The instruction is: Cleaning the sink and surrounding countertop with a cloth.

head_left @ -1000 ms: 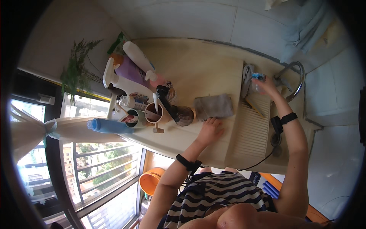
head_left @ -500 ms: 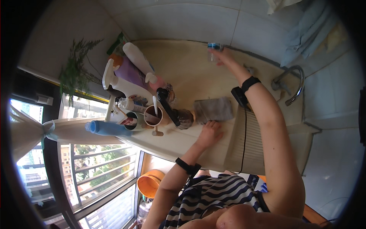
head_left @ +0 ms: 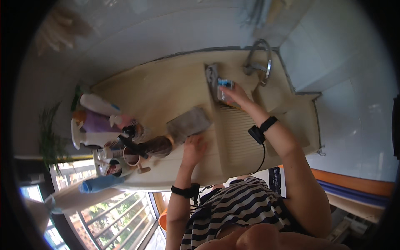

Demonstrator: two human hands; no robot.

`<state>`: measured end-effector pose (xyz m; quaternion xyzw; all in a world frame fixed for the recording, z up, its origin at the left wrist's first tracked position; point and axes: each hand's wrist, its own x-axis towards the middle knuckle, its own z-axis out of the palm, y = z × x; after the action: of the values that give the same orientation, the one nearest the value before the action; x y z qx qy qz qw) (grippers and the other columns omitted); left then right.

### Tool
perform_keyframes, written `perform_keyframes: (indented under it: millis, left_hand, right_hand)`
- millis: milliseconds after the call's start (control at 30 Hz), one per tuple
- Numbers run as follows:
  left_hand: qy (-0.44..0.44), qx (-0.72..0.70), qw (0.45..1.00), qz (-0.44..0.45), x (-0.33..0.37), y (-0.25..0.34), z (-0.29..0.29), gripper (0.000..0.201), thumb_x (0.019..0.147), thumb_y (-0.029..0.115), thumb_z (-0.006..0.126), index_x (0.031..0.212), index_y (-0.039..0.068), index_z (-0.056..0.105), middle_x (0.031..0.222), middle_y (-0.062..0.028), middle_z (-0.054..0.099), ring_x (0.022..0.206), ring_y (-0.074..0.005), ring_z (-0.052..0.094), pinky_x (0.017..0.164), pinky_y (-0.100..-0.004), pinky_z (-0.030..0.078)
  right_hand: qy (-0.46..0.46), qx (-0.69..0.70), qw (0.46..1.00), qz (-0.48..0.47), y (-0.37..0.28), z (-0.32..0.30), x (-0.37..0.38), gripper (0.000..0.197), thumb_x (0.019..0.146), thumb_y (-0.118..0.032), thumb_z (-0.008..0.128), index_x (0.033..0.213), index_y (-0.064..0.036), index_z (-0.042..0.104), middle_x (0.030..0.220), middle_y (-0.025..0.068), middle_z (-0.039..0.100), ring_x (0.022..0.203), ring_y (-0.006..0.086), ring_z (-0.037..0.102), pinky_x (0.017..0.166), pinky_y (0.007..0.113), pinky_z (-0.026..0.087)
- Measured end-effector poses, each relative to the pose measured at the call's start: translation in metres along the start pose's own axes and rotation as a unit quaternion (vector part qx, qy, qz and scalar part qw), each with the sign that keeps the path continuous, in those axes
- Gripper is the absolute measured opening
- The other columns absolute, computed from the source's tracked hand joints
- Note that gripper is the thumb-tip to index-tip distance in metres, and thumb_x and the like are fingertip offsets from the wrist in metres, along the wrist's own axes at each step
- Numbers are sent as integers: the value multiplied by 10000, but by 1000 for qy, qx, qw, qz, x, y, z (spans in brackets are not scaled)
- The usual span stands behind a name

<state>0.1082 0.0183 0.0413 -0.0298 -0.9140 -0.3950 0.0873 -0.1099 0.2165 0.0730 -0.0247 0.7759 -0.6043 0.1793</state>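
Observation:
My right hand (head_left: pixel 235 95) grips a small clear container with a blue band (head_left: pixel 225 84), holding it over the upper end of the ribbed washboard (head_left: pixel 239 129). Just beside it, a crumpled grey cloth (head_left: pixel 212 75) lies at the divider between counter and basin. My left hand (head_left: pixel 194 148) rests on the cream counter with its fingers apart, at the near edge of a folded grey cloth (head_left: pixel 189 124). Left of that cloth lies a brown bottle with a black spray head (head_left: pixel 156 146).
A curved metal tap (head_left: pixel 268 62) stands at the back right. Several bottles crowd the counter's left end, among them a white one (head_left: pixel 98 104) and a purple one (head_left: pixel 98 123), near a brown mug (head_left: pixel 131 157). A blue bottle (head_left: pixel 100 183) lies by the window.
The view has swung to the right. My right hand has carried the clear container from the back of the counter to beside the washboard. My left hand stays by the folded cloth.

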Motion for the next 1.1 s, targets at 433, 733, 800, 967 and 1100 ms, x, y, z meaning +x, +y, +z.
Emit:
perform_keyframes:
  millis: [433, 733, 800, 967, 1100]
  left_hand:
    - [15, 14, 997, -72, 3, 9, 13, 134, 678, 104, 658, 774, 43, 588, 723, -105, 564, 727, -291, 532, 669, -386, 428]
    - [16, -5, 994, -106, 8, -2, 22, 100, 689, 96, 643, 748, 35, 591, 695, -104, 563, 716, -285, 527, 657, -375, 426]
    - [11, -8, 993, -117, 7, -3, 20, 102, 692, 103, 643, 745, 32, 591, 691, -106, 561, 713, -274, 529, 654, -369, 426]
    - [11, 17, 992, -126, 12, 4, 20, 118, 713, 114, 635, 766, 15, 596, 702, -108, 574, 720, -260, 536, 666, -356, 432]
    - [-8, -5, 985, -172, 11, 24, 12, 153, 757, 140, 627, 803, -4, 602, 741, -125, 594, 772, -274, 558, 704, -354, 443]
  right_hand:
    - [221, 222, 945, 93, 12, -217, 12, 673, 663, -566, 697, 1036, -30, 531, 853, 83, 583, 703, 205, 586, 615, 344, 514]
    - [207, 269, 930, 143, 58, -206, -124, 650, 686, -570, 674, 988, -9, 549, 847, 105, 611, 677, 218, 610, 527, 330, 487]
    - [158, 334, 915, 160, 63, -206, -143, 616, 715, -591, 632, 997, -50, 547, 852, 82, 616, 700, 195, 611, 556, 316, 480]
    - [104, 305, 928, 187, 72, -232, -152, 552, 731, -558, 638, 1031, -105, 538, 875, 48, 617, 752, 172, 609, 592, 327, 478]
    - [129, 179, 960, 173, 97, -197, -148, 483, 744, -465, 666, 1071, -135, 537, 934, 4, 603, 817, 137, 589, 647, 313, 476]
